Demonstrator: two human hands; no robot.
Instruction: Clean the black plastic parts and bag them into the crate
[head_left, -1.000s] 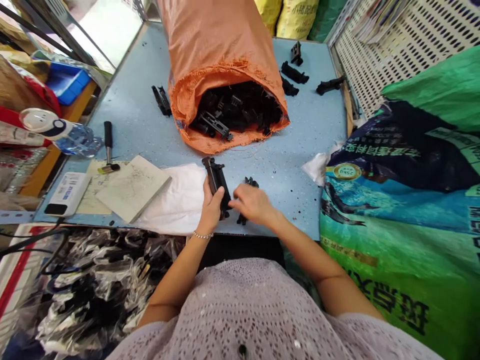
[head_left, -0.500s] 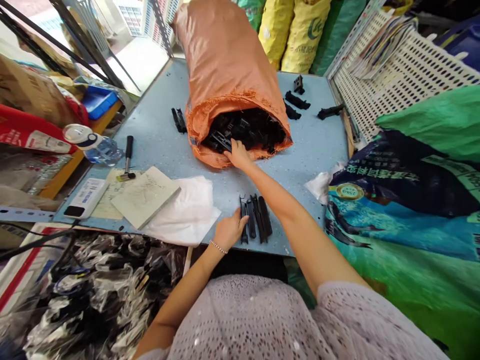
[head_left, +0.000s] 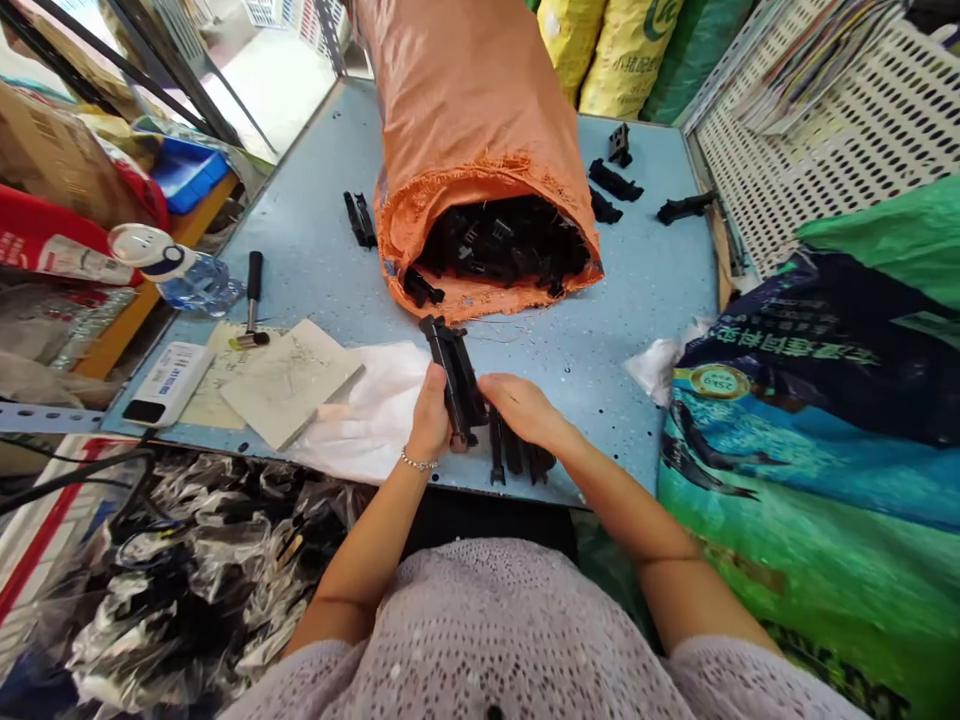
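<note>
My left hand is closed around the left side of some long black plastic parts, which tilt above the table's front edge. Against their right side press the fingers of my right hand, fairly straight and close together; its thumb is hidden. Several similar black parts lie in a row on the table, partly covered by my right hand. Beyond my hands, an orange woven sack lies with its mouth towards me, full of black parts.
On the blue table are a hammer, a water bottle, a white device, a cardboard piece and a white sheet. More black parts lie right of the sack. A green-blue bag borders the right side.
My right hand has come out of the sack back to the front edge. Black parts are now raised between my hands, and my left hand has moved slightly left and up. The view has shifted a little.
</note>
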